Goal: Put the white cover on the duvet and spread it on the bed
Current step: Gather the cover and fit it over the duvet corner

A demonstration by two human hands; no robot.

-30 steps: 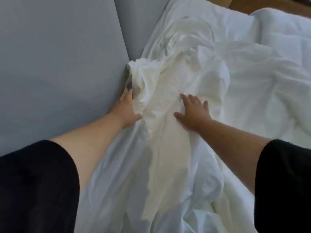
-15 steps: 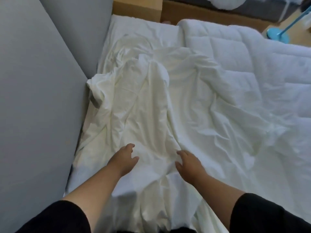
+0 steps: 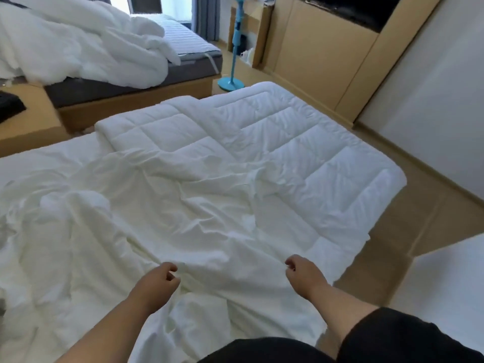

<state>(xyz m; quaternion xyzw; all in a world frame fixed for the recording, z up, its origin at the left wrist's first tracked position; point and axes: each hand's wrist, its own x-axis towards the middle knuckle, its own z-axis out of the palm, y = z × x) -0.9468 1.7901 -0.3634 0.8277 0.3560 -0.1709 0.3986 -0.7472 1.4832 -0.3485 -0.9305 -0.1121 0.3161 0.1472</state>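
The quilted white duvet (image 3: 288, 142) lies flat across the bed, its far and right parts bare. The crumpled white cover (image 3: 131, 205) is draped over its near and left part. My left hand (image 3: 157, 280) has its fingers curled and pinches a fold of the cover near the front. About half a metre to the right, my right hand (image 3: 301, 275) is curled the same way and pinches the cover by the duvet's near right side. Creases in the cloth run towards both hands.
A second bed (image 3: 136, 82) at the back left carries a heap of white bedding (image 3: 78, 43). A blue fan stand (image 3: 231, 82) rises between the beds. Wooden cabinets (image 3: 314, 56) line the far right wall, with tan floor (image 3: 408, 218) beside the bed.
My view has swung right, away from the grey wall. Both hands have come off the cover's bunched corner, drawn back towards me, spread apart and curled onto the cloth.
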